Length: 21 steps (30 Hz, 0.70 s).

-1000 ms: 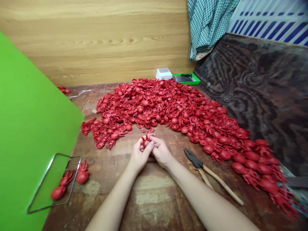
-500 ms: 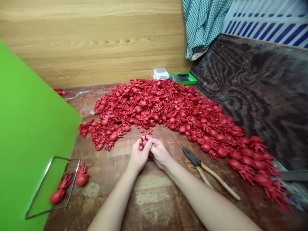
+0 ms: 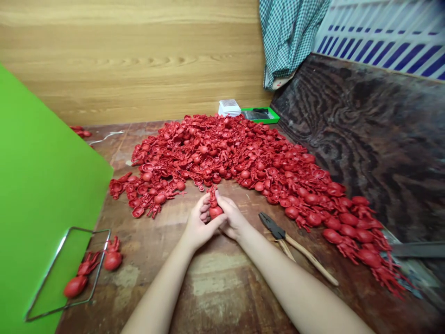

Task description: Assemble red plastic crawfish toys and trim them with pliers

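Both hands meet at the middle of the table around one red plastic figure (image 3: 214, 209) with a large round head and a small body. The round head points toward me and the limbs point away. My left hand (image 3: 200, 225) is closed, its thumb and fingers against the figure's left side and head. From the other side my right hand (image 3: 230, 215) grips it, the thumb along the body. Just beyond the hands lies a big heap of red plastic figure parts (image 3: 208, 148), some of them hollow halves.
Pliers (image 3: 278, 232) with pale handles lie right of my right hand. At left, a green panel (image 3: 45, 185) stands with a wire frame (image 3: 66, 306) and two red figures (image 3: 113, 260) beside it. White stacked cards (image 3: 229, 107) and a green tray (image 3: 271, 119) sit behind the heap.
The red figure in my hands has turned, so its round head now shows between my thumbs; before, only small red limbs stuck out. The whole view has shifted slightly.
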Each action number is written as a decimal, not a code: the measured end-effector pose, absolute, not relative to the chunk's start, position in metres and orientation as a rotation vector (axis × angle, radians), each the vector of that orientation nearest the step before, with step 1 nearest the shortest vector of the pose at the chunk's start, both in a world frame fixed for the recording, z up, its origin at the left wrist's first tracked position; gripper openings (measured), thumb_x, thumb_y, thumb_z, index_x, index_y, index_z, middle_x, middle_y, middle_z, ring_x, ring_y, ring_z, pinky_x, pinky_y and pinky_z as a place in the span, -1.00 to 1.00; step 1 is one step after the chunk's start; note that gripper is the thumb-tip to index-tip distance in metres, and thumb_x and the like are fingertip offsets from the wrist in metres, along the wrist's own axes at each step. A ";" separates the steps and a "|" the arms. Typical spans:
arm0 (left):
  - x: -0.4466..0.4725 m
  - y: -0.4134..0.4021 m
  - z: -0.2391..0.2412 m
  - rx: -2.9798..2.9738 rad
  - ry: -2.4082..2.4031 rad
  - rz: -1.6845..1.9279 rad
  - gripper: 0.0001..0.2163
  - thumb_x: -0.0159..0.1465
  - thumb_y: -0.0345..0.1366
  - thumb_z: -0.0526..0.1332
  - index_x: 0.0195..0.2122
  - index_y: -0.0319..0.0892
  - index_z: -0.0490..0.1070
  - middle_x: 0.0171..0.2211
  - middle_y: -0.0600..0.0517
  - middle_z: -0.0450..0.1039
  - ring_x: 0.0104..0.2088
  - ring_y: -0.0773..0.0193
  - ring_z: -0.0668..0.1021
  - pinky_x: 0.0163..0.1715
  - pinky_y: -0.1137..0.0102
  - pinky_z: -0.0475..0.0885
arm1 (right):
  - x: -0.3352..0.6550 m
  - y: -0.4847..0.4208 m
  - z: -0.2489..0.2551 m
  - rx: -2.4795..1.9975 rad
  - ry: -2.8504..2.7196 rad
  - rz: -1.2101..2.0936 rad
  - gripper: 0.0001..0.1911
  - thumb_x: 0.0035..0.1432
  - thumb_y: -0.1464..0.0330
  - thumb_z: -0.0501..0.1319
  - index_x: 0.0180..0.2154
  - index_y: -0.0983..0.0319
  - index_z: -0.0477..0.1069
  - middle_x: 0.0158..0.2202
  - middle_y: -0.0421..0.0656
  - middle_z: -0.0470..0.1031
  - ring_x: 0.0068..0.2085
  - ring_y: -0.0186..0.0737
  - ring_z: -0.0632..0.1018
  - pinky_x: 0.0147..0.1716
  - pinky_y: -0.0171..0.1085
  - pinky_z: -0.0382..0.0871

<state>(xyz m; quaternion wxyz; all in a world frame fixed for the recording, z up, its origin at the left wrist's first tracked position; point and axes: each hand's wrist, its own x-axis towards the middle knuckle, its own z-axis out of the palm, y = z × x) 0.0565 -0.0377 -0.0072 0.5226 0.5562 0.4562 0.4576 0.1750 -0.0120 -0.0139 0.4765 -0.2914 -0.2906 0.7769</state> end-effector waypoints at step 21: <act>0.040 -0.035 0.028 1.462 1.447 1.575 -0.48 0.14 0.27 0.39 -0.26 -0.15 0.65 -0.22 -0.12 0.70 -0.19 -0.04 0.70 -0.04 0.06 0.64 | 0.157 -0.022 0.013 -0.998 -1.268 0.667 -0.32 0.46 -0.14 -0.06 -0.45 0.12 0.53 -0.47 -0.05 0.62 -0.43 -0.07 0.60 -0.38 -0.16 0.46</act>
